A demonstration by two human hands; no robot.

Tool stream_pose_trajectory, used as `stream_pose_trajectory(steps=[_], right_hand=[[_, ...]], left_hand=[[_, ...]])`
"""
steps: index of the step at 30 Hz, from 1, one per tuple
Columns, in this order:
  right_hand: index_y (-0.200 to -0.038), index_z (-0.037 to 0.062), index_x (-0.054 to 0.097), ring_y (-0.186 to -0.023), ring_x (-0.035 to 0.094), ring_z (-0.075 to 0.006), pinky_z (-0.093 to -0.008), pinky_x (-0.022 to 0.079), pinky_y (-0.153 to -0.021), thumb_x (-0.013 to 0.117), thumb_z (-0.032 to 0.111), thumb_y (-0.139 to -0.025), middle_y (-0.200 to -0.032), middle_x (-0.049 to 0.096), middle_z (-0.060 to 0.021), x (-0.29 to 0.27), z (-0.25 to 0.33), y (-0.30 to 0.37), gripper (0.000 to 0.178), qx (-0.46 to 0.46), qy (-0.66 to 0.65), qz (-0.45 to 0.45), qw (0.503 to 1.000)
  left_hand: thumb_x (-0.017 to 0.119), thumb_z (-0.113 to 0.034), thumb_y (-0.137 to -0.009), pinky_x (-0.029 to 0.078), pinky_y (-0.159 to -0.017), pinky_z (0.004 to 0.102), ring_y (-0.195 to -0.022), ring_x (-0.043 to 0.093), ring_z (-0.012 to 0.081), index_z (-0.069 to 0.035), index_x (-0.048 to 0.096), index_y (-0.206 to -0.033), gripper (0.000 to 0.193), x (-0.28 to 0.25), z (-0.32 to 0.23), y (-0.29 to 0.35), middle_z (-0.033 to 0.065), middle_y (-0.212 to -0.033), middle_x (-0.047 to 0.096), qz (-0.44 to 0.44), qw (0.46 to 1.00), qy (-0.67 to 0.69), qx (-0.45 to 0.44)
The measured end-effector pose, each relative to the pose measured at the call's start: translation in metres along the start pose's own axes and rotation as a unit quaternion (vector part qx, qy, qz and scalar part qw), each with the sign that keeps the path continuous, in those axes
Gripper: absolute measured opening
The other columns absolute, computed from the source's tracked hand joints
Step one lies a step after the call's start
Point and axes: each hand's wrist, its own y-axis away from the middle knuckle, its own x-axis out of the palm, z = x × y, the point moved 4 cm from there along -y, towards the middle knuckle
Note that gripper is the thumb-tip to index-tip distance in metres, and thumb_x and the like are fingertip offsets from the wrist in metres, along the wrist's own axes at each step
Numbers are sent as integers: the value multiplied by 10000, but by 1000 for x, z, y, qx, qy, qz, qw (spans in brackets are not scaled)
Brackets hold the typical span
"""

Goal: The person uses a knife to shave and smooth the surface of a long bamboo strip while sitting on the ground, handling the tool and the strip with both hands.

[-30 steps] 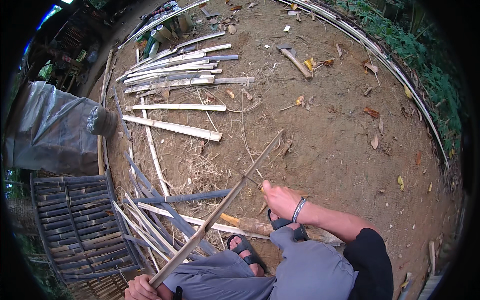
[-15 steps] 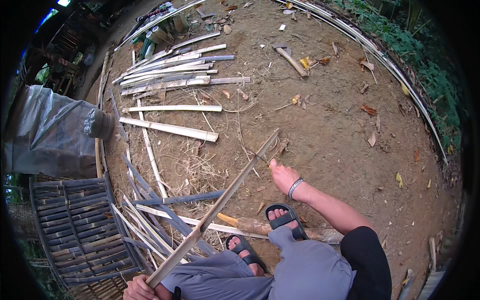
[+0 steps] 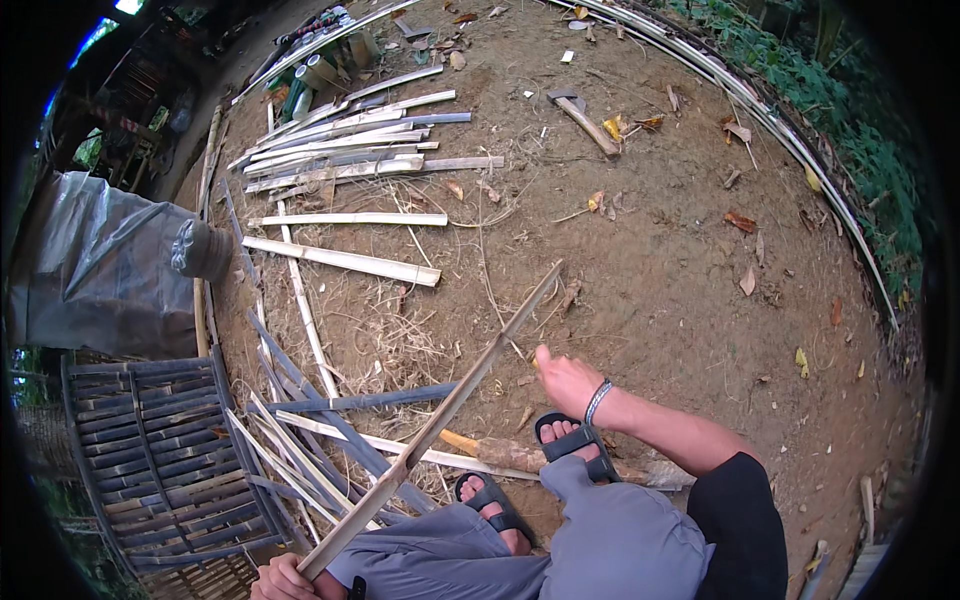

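My left hand (image 3: 288, 580) is closed around the near end of a long split bamboo strip (image 3: 430, 433), at the lower edge. The strip slants up and away to the right, past my left leg, its far end raised toward the middle. My right hand (image 3: 572, 385) is closed just right of the strip, about two thirds along it. It grips a thin tool with a yellowish handle (image 3: 534, 363), mostly hidden by the fingers; its blade cannot be made out clearly.
Several split bamboo strips (image 3: 345, 258) lie on the dirt to the left, among shavings (image 3: 400, 340). A hatchet (image 3: 590, 126) lies farther off. Beside my sandalled feet is a wooden log (image 3: 505, 455). A slatted bamboo rack (image 3: 150, 460) and a plastic-covered bundle (image 3: 110, 265) stand at left.
My right hand has come a little toward me, down along the bamboo strip. The thin dark part that crossed the strip is no longer seen there. My left hand keeps its hold.
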Motion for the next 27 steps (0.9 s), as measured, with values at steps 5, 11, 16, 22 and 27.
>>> stream_pose_trajectory(steps=[5, 11, 16, 22, 27], right_hand=[[-965, -39, 378, -725, 643, -415, -471, 536, -608, 410, 49, -850, -740, 618, -289, -6, -37, -23, 148, 58, 50, -59, 995], [-960, -32, 373, -732, 643, -418, -485, 531, -615, 415, 36, -840, -746, 626, -275, -4, -22, -19, 144, 27, 45, -31, 998], [-977, -32, 376, -763, 639, -423, -489, 527, -633, 402, 38, -844, -764, 620, -295, -6, -75, -44, 152, 69, 47, -65, 994], [-987, -26, 385, -771, 642, -414, -501, 523, -641, 386, 52, -866, -811, 629, -287, -2, -23, -25, 144, 41, 55, 2, 998], [-982, -41, 400, -766, 644, -409, -487, 526, -661, 395, 39, -856, -778, 634, -268, -6, -86, -49, 149, 98, 59, -68, 991]], left_hand=[[463, -620, -854, 293, -449, 224, -305, 353, 78, -145, 395, -501, 596, -4, 1, 1, -27, -373, 372, -20, 999, -27, 4], [455, -621, -857, 293, -449, 224, -302, 340, 83, -144, 392, -503, 597, 3, 3, -1, -29, -380, 366, -1, 1000, 1, 4], [456, -622, -856, 301, -455, 222, -307, 346, 83, -145, 397, -506, 595, -1, 7, -3, -29, -383, 376, -2, 1000, 7, -2], [462, -622, -853, 298, -465, 220, -309, 334, 77, -146, 397, -513, 588, -2, 0, -2, -31, -382, 362, 5, 1000, -17, -6], [451, -615, -862, 303, -469, 219, -305, 329, 74, -144, 399, -512, 589, -6, 5, -2, -31, -381, 368, -9, 1000, 8, -9]])
